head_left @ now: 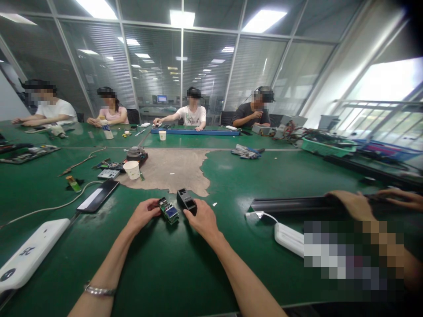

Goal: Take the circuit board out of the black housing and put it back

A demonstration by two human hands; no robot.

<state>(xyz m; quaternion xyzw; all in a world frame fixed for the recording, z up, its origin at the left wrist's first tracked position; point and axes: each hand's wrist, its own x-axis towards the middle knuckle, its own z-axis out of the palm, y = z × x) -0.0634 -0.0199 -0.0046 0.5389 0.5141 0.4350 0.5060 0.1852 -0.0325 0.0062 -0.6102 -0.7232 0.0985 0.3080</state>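
Note:
My left hand (145,215) pinches the left edge of a small green circuit board (169,212), which carries a blue display and stacked parts. Close beside it on the right, my right hand (203,219) is closed around a black plastic housing (186,200) with cut-outs in its upper face. A narrow gap separates board and housing. Both are held low over the green table (158,273); whether they touch it I cannot tell.
A smartphone (98,196), a white power bank (36,251) and a paper cup (131,170) stand to the left. Ahead lies a brown patch (165,169). A co-worker's hand (355,204) rests by a long black bar (291,205) on the right. Several people sit across the table.

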